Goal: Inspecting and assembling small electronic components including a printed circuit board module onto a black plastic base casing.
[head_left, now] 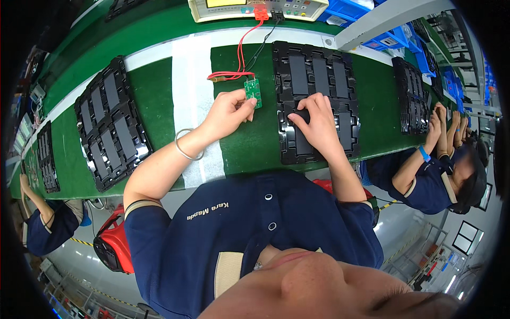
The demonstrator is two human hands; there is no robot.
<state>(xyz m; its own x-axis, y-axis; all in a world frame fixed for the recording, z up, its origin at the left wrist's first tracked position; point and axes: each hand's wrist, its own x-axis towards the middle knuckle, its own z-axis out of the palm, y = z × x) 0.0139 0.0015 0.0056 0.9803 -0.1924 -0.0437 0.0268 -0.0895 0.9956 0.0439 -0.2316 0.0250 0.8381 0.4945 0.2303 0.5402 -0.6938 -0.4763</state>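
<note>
My left hand [228, 114] pinches the lower edge of a small green circuit board [252, 87] between thumb and fingers. Red and black leads [241, 58] run from the board's top end up to a cream bench meter [255, 15]. To the right, a black plastic tray [279, 66] holds several flat dark rectangular blocks in its slots. My right hand [320, 127] is over this tray's lower left part, its thumb and fingers closed on the upper end of a flat dark block [303, 143]. The block's lower part shows below my fingers, within its slot.
A second loaded black tray [85, 114] lies at the left, with another [47, 159] beyond it. More black trays [406, 87] and blue bins [390, 38] are at the right. A grey metal post [393, 24] rises at back right. Co-workers sit on both sides.
</note>
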